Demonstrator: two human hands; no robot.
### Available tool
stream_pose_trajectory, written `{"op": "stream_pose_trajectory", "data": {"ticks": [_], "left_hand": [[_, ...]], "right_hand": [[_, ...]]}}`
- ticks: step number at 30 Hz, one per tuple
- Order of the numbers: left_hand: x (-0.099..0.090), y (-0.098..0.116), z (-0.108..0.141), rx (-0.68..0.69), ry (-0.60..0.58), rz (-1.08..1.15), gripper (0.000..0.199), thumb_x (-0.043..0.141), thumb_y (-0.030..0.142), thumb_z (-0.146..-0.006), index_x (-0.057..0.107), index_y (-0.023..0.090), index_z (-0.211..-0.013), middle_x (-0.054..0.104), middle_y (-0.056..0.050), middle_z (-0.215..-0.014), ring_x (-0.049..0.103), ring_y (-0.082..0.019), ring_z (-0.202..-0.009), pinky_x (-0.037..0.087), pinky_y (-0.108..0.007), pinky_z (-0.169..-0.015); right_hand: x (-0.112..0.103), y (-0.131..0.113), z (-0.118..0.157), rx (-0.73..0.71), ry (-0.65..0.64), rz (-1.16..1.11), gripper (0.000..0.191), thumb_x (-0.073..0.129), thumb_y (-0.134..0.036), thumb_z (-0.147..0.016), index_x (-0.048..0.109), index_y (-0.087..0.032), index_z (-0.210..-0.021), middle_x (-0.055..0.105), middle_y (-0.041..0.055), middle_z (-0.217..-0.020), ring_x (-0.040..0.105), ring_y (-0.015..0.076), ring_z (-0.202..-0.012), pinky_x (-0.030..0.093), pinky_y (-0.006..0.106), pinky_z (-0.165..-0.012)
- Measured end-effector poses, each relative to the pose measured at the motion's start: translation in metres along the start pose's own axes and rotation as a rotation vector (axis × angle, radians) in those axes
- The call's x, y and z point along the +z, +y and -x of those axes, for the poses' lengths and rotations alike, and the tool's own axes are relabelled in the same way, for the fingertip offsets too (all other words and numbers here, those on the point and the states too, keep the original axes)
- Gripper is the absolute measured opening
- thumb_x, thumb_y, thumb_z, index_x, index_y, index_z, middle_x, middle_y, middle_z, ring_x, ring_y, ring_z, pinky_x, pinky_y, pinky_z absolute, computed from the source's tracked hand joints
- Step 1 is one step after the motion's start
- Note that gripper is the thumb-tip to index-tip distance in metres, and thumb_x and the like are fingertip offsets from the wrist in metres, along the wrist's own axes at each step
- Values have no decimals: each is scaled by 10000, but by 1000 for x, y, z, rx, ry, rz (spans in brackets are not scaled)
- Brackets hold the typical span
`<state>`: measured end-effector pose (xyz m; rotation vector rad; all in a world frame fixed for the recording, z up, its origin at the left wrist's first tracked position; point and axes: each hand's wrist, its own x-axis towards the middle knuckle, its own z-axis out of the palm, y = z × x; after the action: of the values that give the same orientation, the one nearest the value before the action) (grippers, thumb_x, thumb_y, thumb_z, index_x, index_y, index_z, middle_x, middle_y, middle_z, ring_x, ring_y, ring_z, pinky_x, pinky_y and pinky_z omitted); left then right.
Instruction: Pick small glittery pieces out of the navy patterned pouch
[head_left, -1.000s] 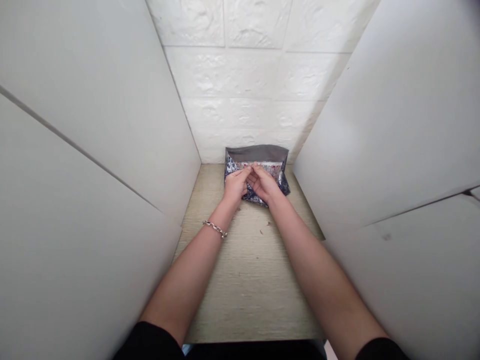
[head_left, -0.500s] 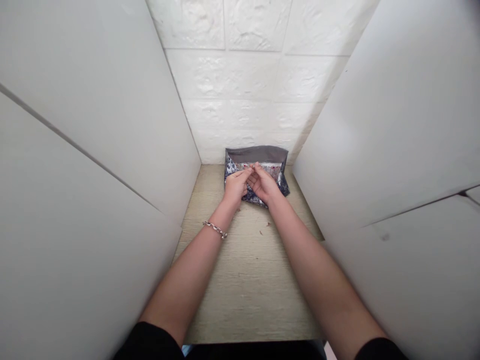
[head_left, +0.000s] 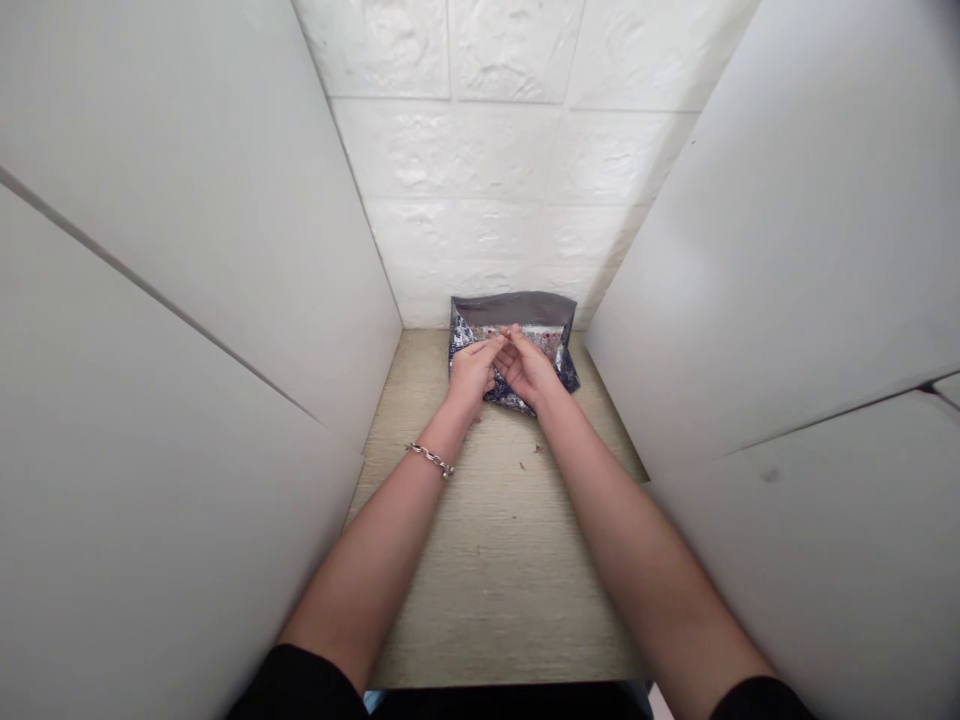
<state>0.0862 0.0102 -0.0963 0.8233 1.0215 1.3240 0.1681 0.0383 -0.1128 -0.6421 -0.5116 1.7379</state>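
An open bag (head_left: 514, 308), dark grey along its upper wall and patterned blue and white below, stands at the back of a wooden surface. Small pale and red bits show inside it. My left hand (head_left: 472, 372) and my right hand (head_left: 529, 370) meet over its front edge. Thumb and forefinger of each are pinched close together at the fingertips. Whatever sits between them is too small to name. The hands cover part of the bag's front and opening.
The wooden surface (head_left: 495, 570) runs between a white panel (head_left: 247, 250) on the left and another white panel (head_left: 750, 250) on the right. A white embossed tile wall (head_left: 502, 150) closes the back. Small reddish-brown scraps (head_left: 537, 450) lie before the bag.
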Motion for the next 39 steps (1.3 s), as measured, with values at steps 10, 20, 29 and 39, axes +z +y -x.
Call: {"op": "stream_pose_trajectory", "data": {"ticks": [10,20,29,39], "left_hand": [[0,0,-1,6,-7,-8,181,590,294,-675,505,138,-641,234,102,-358,179,-4,-285,104,-175,-310],[0,0,-1,9,-1,14,234,590,325,-672,460,146,-596,222,102,-354,175,-8,-284,97,-178,-304],[-3,1,-1,-33,-41,10,252,601,353,-660,461,148,-619,193,106,-375,159,-3,-288,74,-173,-310],[-4,4,-2,-33,-105,114,239,503,390,-719,502,156,-765,485,34,-648,261,16,-311,59,-173,-298]], "right_hand": [[0,1,0,-10,-32,12,111,588,-285,-687,585,-174,-694,612,-37,-610,573,53,-600,467,166,-633],[2,3,1,-65,-59,103,178,653,-305,-587,569,-172,-672,614,-31,-627,569,63,-620,461,173,-634],[6,-8,1,-400,79,724,187,532,-310,-653,545,-165,-536,515,-43,-498,468,71,-500,405,207,-550],[20,-31,17,-759,-84,1210,219,480,-233,-697,633,-214,-541,654,-3,-792,580,148,-860,402,273,-798]]}}
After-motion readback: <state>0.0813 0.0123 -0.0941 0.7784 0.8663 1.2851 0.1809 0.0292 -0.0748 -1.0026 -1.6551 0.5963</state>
